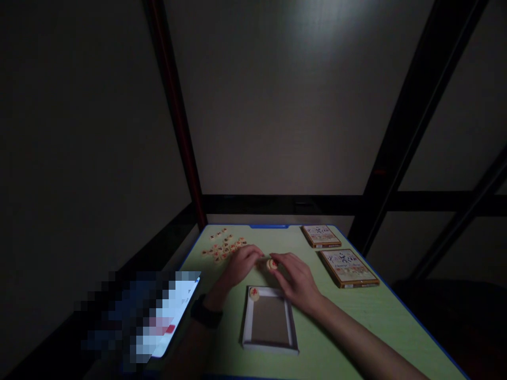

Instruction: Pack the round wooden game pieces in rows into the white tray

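Surface: pale-green, blue-edged bench (pixel 388 311); grey wall (pixel 277 105) beyond
Right hand (pixel 299 277): grip clamped on round, cream, red-marked disc (pixel 272 264), beyond white-rimmed rectangular tray (pixel 247 324)
Left hand (pixel 240 264): grip, cannot tell
Far middle: open room

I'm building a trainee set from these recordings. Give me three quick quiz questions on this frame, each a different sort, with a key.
1. Multiple choice: What is the right hand holding?
a) the lit screen
b) a red-marked round piece
c) the dark wristband

2. True or false: In the shallow open tray, a piece with a red mark sits in the far-left corner.

3. Count: How many boxes with printed tops lie on the right side of the table?

Key:
1. b
2. True
3. Two, one farther back than the other
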A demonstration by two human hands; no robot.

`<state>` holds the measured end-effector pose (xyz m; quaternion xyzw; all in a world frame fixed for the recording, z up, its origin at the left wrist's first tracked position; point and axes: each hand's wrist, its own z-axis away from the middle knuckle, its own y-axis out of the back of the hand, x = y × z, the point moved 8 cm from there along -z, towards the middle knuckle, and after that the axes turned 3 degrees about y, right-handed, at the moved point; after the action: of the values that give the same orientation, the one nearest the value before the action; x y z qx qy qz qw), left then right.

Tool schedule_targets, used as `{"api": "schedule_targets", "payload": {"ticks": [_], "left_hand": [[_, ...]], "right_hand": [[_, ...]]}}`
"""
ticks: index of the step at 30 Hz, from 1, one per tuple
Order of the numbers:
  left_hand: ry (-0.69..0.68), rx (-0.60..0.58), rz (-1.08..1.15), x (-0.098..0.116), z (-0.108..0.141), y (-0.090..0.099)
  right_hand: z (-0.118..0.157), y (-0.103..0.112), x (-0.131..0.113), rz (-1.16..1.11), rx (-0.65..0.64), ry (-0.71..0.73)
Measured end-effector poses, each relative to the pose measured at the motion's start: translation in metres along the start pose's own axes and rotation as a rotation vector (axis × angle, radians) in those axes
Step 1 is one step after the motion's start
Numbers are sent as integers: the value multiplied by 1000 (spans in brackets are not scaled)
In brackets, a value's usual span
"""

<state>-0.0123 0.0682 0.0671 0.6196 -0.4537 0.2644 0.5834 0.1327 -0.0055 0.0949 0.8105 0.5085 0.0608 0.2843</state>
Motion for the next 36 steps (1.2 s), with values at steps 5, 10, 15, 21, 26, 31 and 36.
{"api": "schedule_targets", "payload": {"ticks": [5, 10, 15, 21, 26, 31, 36], "left_hand": [[-111, -148, -437, 2, 42, -1], [-53, -119, -525, -10, 57, -7], [-85, -69, -453, -12, 53, -10], [-74, -58, -492, -11, 49, -11], [-68, -71, -468, -14, 49, -10], [-73, -70, -464, -14, 49, -10], [-67, -76, -498, -14, 50, -13]], "right_hand": [[0, -6, 1, -16, -104, -30], [12, -22, 51, 175, -471, -327], [26, -33, 80, 280, -662, -444], [24, -49, 74, 52, -556, -451], [22, -33, 95, -17, -437, -519], [27, -31, 111, -58, -504, -547], [35, -55, 113, -162, -585, -585]]}}
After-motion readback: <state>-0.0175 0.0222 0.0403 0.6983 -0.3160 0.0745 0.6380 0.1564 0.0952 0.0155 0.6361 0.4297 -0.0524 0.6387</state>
